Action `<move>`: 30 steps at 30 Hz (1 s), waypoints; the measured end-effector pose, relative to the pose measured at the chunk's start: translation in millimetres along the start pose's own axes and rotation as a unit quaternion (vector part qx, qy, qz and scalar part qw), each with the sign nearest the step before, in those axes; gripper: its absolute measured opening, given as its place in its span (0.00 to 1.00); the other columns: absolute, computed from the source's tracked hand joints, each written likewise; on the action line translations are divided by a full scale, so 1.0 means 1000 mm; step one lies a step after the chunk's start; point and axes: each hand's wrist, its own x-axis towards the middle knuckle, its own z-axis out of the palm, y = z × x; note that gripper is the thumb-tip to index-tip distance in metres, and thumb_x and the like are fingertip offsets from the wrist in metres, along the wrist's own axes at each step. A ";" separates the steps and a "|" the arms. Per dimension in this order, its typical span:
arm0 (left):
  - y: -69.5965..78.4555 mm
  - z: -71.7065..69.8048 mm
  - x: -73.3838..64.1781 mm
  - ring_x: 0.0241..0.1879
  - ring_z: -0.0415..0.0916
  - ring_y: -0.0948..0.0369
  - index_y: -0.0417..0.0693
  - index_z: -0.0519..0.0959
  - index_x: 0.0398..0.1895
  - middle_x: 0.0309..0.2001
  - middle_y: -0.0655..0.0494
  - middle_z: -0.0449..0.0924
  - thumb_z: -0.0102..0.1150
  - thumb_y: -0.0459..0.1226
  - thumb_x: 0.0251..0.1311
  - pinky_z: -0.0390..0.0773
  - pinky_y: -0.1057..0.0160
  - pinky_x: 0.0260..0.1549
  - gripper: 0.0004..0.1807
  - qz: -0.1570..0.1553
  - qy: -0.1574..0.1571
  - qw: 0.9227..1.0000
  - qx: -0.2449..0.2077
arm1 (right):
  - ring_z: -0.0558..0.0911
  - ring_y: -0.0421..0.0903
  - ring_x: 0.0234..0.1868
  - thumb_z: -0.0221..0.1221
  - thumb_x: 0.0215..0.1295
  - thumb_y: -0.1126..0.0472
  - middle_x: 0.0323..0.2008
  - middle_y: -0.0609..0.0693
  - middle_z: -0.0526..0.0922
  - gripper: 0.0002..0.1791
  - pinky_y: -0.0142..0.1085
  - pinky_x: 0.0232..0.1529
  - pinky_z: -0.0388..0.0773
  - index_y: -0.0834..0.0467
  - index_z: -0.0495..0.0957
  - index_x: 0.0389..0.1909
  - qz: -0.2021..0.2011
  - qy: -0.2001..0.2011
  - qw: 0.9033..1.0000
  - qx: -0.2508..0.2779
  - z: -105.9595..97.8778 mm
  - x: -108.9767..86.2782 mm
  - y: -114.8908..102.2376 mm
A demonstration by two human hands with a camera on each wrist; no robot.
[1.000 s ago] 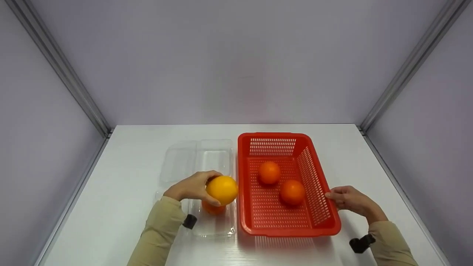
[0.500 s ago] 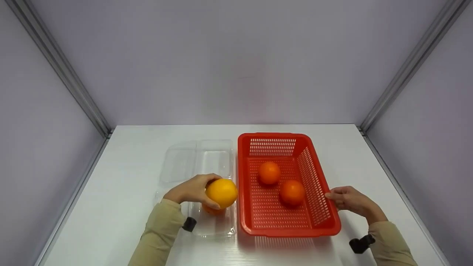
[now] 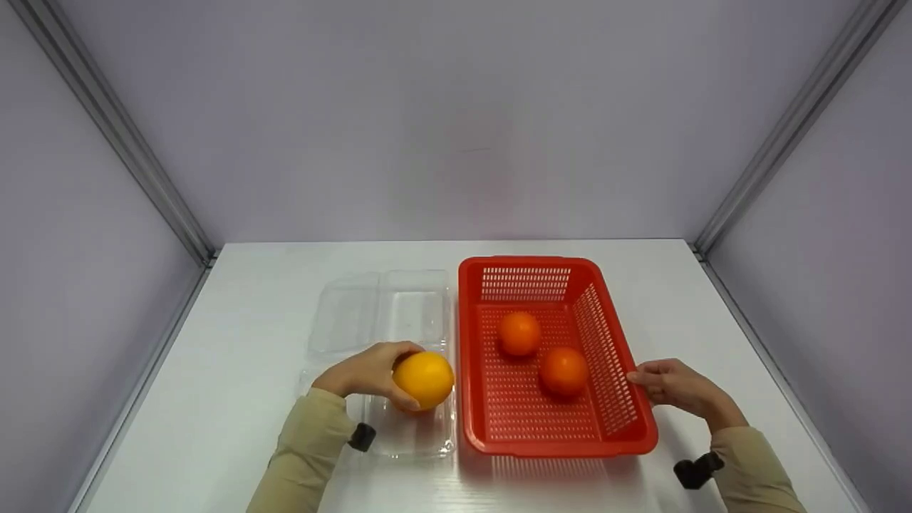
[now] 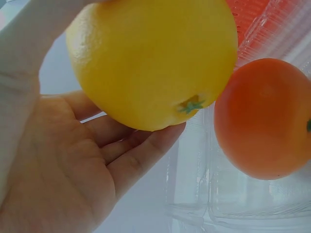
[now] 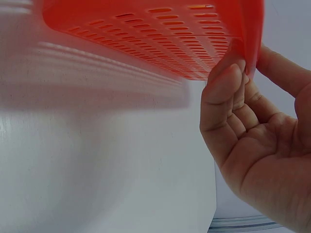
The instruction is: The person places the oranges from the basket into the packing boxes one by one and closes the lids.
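Note:
My left hand [image 3: 370,372] grips a yellow-toned orange [image 3: 425,380], fingers and thumb round its sides, over the near half of a clear plastic clamshell box [image 3: 413,443]. In the left wrist view the held orange [image 4: 155,58] shows a small green stem end. Beside it a redder orange [image 4: 265,119] sits in the clear box; the held one covers it almost wholly in the head view. On the right, my right hand [image 3: 677,388] pinches the rim of a red plastic basket [image 3: 618,320], thumb outside and fingers curled under the edge, as the right wrist view shows.
Inside the basket lie two oranges, one farther back [image 3: 519,333] and one nearer [image 3: 564,372]. The box's lid [image 3: 345,313] lies opened out to the left. Everything stands on a white table [image 3: 235,356] with pale walls at the back and sides.
My left hand has lowered the yellow orange a little toward me and slightly left, so it now hides the redder orange beneath. My right hand and the basket have stayed still.

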 end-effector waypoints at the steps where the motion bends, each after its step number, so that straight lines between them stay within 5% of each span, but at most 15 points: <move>1: -0.001 0.000 0.000 0.54 0.75 0.52 0.41 0.72 0.60 0.57 0.47 0.78 0.74 0.44 0.39 0.74 0.50 0.58 0.41 0.000 0.000 1.000 0.002 | 0.84 0.36 0.36 0.48 0.73 0.59 0.36 0.43 0.86 0.18 0.34 0.40 0.83 0.70 0.76 0.50 0.002 0.003 1.000 -0.001 0.000 0.000 0.000; 17: -0.009 0.005 -0.004 0.55 0.75 0.52 0.42 0.71 0.61 0.58 0.48 0.78 0.75 0.44 0.39 0.73 0.48 0.60 0.42 -0.021 -0.009 1.000 -0.004 | 0.82 0.35 0.34 0.50 0.72 0.58 0.35 0.42 0.85 0.18 0.33 0.40 0.83 0.71 0.75 0.49 0.010 0.016 1.000 -0.010 0.002 0.002 0.002; 30: -0.011 0.001 -0.011 0.56 0.75 0.49 0.36 0.71 0.60 0.58 0.43 0.77 0.76 0.43 0.38 0.72 0.47 0.60 0.42 -0.006 -0.021 1.000 0.022 | 0.85 0.37 0.37 0.50 0.73 0.58 0.37 0.43 0.86 0.19 0.34 0.41 0.84 0.71 0.75 0.49 0.015 0.015 1.000 -0.010 0.000 0.001 0.003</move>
